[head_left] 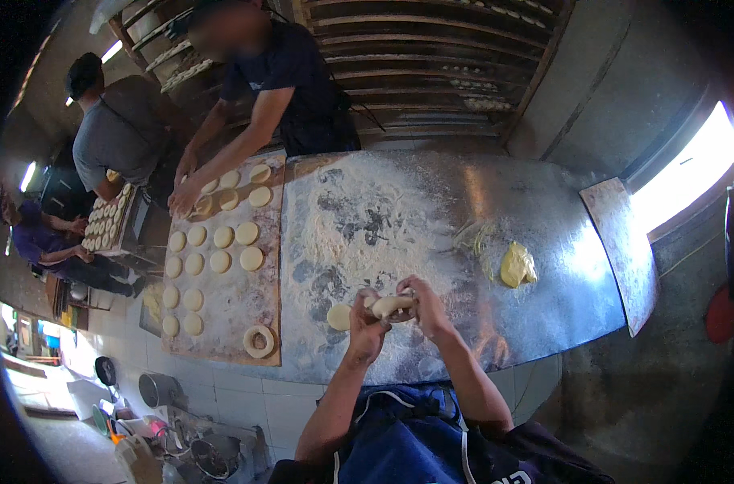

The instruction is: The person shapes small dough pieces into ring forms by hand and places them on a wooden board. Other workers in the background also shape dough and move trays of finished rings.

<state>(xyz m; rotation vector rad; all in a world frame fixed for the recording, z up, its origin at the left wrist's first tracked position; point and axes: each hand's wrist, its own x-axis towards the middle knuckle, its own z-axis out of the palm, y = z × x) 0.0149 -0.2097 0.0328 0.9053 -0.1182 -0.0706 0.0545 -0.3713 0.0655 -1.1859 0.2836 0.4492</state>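
Between my two hands, above the floured metal table (431,194), is a piece of pale dough (393,304) that looks stretched into a ring. My left hand (367,329) is closed around its left side, and my right hand (426,308) grips the right side. Some fingers are hidden behind the dough. A flat dough round (338,317) lies on the table just left of my left hand. On the wooden board (230,310) further left, a dough ring (259,341) sits at the near right corner, with several dough rounds (223,236) in rows beyond it.
A yellow lump of dough or fat (517,264) rests on the table's right part. Across the board, a co-worker's hands (183,194) touch dough rounds. Two more people stand far left by a tray of dough pieces (109,219). Wooden racks (431,56) line the back; a curved panel (622,254) borders the right edge.
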